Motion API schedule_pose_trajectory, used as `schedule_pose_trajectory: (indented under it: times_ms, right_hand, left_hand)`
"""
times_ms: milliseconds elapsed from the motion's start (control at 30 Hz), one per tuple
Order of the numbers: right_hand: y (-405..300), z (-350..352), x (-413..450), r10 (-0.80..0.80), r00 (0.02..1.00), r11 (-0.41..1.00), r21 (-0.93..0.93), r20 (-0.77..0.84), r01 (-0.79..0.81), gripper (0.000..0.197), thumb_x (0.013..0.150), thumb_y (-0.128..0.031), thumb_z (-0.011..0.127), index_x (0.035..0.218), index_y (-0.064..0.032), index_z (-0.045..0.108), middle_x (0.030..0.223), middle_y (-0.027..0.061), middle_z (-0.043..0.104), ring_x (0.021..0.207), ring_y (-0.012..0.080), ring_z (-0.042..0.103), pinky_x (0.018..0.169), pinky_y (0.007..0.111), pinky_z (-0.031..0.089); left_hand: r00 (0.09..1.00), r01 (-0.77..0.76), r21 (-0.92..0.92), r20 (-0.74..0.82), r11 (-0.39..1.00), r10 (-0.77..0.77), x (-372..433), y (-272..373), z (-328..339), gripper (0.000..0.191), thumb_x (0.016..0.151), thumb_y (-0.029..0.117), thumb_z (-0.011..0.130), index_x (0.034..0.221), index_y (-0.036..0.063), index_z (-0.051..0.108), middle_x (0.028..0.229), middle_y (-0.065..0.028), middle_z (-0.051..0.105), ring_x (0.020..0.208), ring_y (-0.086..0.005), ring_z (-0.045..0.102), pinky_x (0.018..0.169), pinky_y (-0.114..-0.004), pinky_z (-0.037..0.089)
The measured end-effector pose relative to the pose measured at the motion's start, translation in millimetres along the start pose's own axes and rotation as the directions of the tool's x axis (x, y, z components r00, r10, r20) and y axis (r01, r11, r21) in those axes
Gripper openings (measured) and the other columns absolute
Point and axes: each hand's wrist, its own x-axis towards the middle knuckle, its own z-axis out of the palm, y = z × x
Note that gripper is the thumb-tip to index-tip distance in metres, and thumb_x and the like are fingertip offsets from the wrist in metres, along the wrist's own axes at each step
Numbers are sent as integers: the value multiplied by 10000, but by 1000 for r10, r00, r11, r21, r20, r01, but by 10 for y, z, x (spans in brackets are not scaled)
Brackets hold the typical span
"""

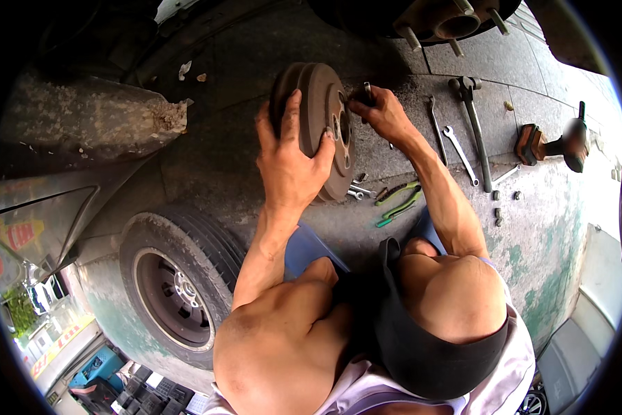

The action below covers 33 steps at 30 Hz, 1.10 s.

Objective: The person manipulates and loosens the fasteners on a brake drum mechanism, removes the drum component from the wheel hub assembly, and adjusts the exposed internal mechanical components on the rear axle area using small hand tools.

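A rusty brake drum (311,124) stands on edge on the paved floor, its face with the centre hole turned to the right. My left hand (295,150) grips it from the near side, the thumb on the face and the fingers over the rim. Just right of that face, my right hand (381,109) is closed around a small metal tool (367,89). Only the tool's shiny end shows above the fingers, so its kind is hidden. Above, a wheel hub (453,26) with several threaded studs hangs in shadow.
Green-handled pliers (401,199) and short wrenches (360,192) lie near the drum. To the right are a combination wrench (461,155), a hammer (477,129), a cordless power tool (554,145) and several nuts (497,212). A tyred wheel (181,290) leans at left, below the car's body (98,119).
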Motion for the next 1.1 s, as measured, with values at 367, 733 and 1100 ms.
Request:
schedule_pose_trajectory:
  times_ms: [367,733,1100]
  right_hand:
    - [3,7,25,45,998,995,-84,-53,-49,357,937,-304,712,1055,34,713,834,155,729,731,223,679,688,394,533]
    - [-47,-51,52,56,997,997,-55,-49,-58,430,910,-358,727,1059,42,669,907,257,719,891,376,726,789,466,540]
    - [-63,-38,-6,-52,996,993,-112,-79,43,437,918,-400,730,1048,15,687,924,213,729,923,350,716,809,439,533]
  left_hand:
    - [1000,-20,0,2,1000,20,-3,-17,-5,685,802,202,800,1434,87,560,1407,-305,488,1307,-470,517,1057,-497,481]
    - [993,-99,35,61,994,96,55,-81,-18,672,820,209,787,1427,34,556,1398,-290,502,1321,-440,500,1086,-488,440]
    - [989,-127,26,74,992,124,88,-118,-27,665,821,200,784,1413,-4,558,1397,-269,532,1326,-405,503,1106,-474,419]
